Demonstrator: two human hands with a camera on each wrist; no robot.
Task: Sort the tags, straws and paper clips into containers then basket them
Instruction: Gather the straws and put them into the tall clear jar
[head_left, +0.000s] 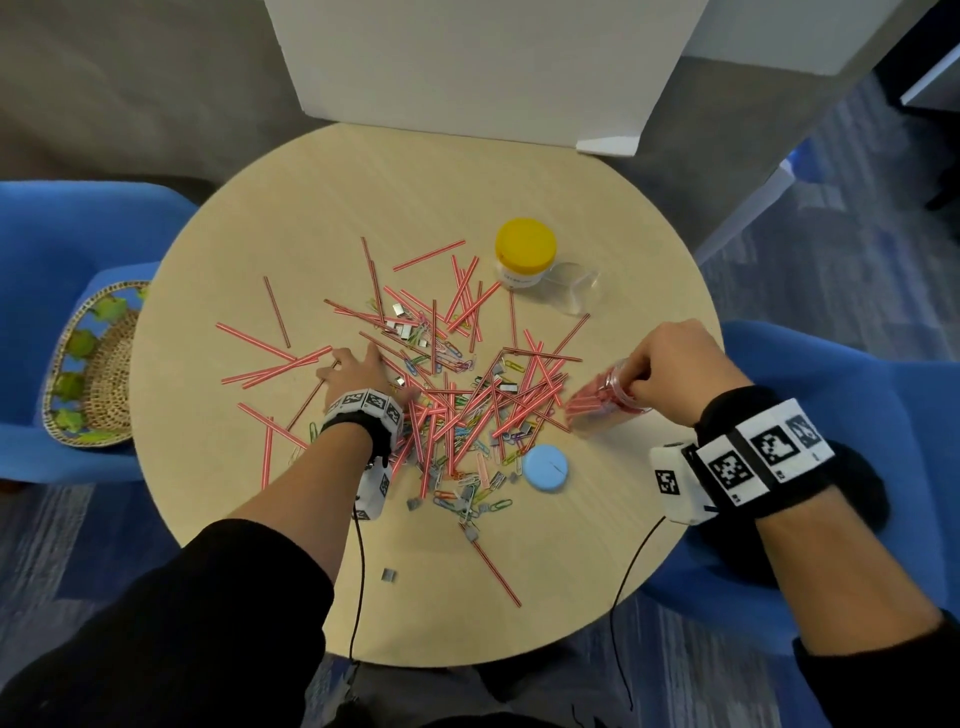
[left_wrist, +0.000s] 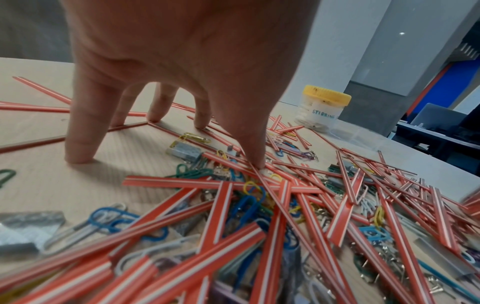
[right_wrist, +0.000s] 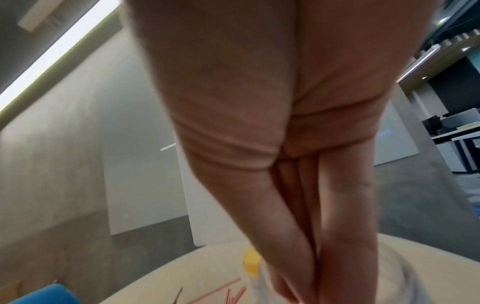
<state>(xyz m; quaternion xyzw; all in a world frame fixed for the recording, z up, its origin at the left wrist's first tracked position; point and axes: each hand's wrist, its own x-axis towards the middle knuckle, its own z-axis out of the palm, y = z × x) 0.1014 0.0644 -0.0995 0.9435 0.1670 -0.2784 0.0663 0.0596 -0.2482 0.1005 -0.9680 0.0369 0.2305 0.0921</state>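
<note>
Jars (head_left: 524, 254): three; lid (head_left: 545, 467): one; basket (head_left: 93, 364): one.

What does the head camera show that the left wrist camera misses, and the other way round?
Only the head view shows the right hand gripping a tilted clear jar of straws, the blue lid and the woven basket on a blue chair. Only the left wrist view shows the left hand's fingertips touching the table and "STIRRING" on the yellow-lidded jar. Both show the left hand, that jar and the straw-and-clip pile.
</note>
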